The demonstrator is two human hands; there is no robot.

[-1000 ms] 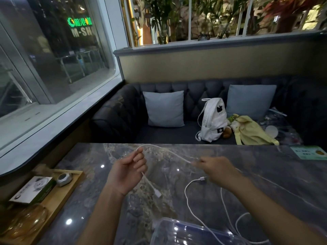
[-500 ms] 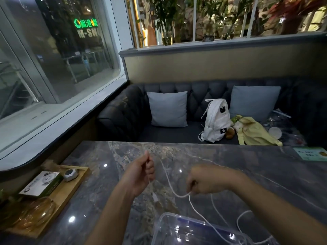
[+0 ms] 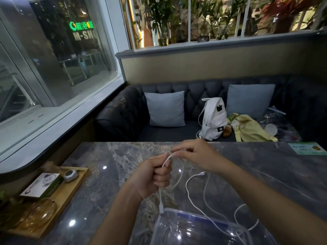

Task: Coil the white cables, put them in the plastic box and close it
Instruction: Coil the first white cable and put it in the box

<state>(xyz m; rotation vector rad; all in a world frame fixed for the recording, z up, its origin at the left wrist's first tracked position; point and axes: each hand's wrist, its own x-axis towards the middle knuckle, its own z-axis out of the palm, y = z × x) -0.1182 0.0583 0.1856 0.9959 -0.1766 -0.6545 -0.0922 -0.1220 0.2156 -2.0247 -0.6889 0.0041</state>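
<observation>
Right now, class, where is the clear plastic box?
In the head view, the plastic box sits at the bottom edge on the table, just below the left hand.

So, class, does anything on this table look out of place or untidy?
Yes: loose white cable sprawls uncoiled over the marble table and across the plastic box rim, one plug lying free. The left hand and right hand hold only one short stretch.

Dark tufted sofa (image 3: 177,96) beside window (image 3: 53,59)
</observation>
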